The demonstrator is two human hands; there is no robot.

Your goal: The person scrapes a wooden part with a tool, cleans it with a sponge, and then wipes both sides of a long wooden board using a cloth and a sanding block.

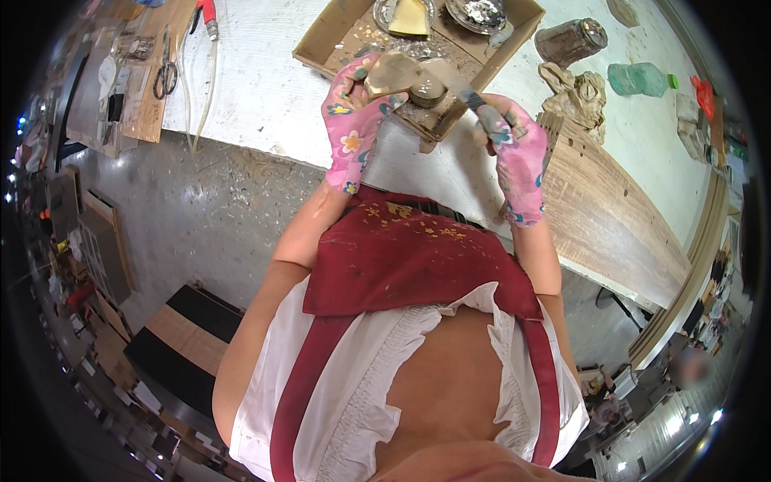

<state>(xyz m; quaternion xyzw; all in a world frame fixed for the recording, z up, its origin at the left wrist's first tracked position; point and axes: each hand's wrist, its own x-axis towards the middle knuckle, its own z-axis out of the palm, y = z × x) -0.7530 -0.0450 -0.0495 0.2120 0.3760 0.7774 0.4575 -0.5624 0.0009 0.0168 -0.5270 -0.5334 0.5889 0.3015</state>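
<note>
My left hand [353, 120], in a pink flowered glove, is closed on a flat tan piece smeared with paste [392, 75]; I cannot make out its exact kind. In a matching glove, my right hand [514, 149] grips a putty knife [450, 76] by its dark handle. The knife's blade points left, close to the tan piece; whether the two touch is unclear. Both hands are above the near side of a shallow cardboard box [337, 56]. Inside it, below the blade, stands a small round tin [427, 92], partly covered.
The box also holds a bowl with a yellowish block [409, 18] and a bowl of whitish scraps [480, 12]. To the right are a stained jar [572, 42], crumpled paper [577, 100], a green bottle [638, 79] and a wood-grain board [614, 193]. Scissors [165, 79] lie left.
</note>
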